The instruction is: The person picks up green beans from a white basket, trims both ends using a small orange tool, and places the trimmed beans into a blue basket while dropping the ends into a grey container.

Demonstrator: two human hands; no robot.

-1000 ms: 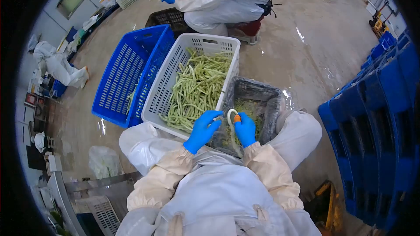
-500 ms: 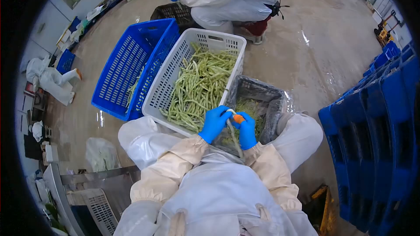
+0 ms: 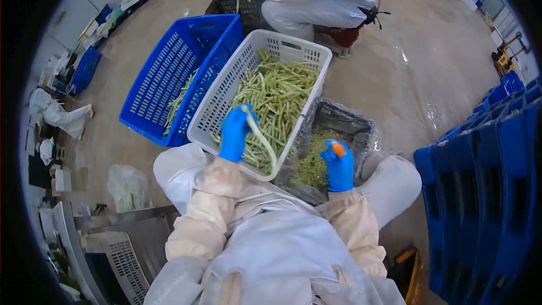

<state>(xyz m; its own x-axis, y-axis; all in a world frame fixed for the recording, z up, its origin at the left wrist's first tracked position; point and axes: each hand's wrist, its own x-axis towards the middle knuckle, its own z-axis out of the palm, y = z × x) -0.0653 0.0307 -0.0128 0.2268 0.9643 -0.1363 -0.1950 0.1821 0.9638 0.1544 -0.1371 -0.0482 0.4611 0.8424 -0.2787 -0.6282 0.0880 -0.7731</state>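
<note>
My left hand (image 3: 234, 134), in a blue glove, is closed on one end of a long pale green bean (image 3: 263, 140). The bean curves down over the near part of a white crate (image 3: 202, 114) heaped with green beans (image 3: 275, 93). To the right, my right hand (image 3: 340, 168) is closed with a small orange object (image 3: 339, 149) at its fingertips; its exact kind is not clear. Below and around that hand stands a bin lined with dark plastic (image 3: 359, 125), holding green trimmings (image 3: 311, 165).
A blue crate (image 3: 148, 101) with some beans adjoins the white one. Beyond them a person in white (image 3: 316, 0) with blue gloves sits at a dark crate (image 3: 228, 5). Blue pallets (image 3: 468, 192) stand at the right, a metal frame (image 3: 124, 218) at lower left. Another person (image 3: 62, 114) is at far left.
My hands have come apart. The left has moved left and forward over the white crate with the bean; the right has shifted right, over the lined bin, keeping the orange object.
</note>
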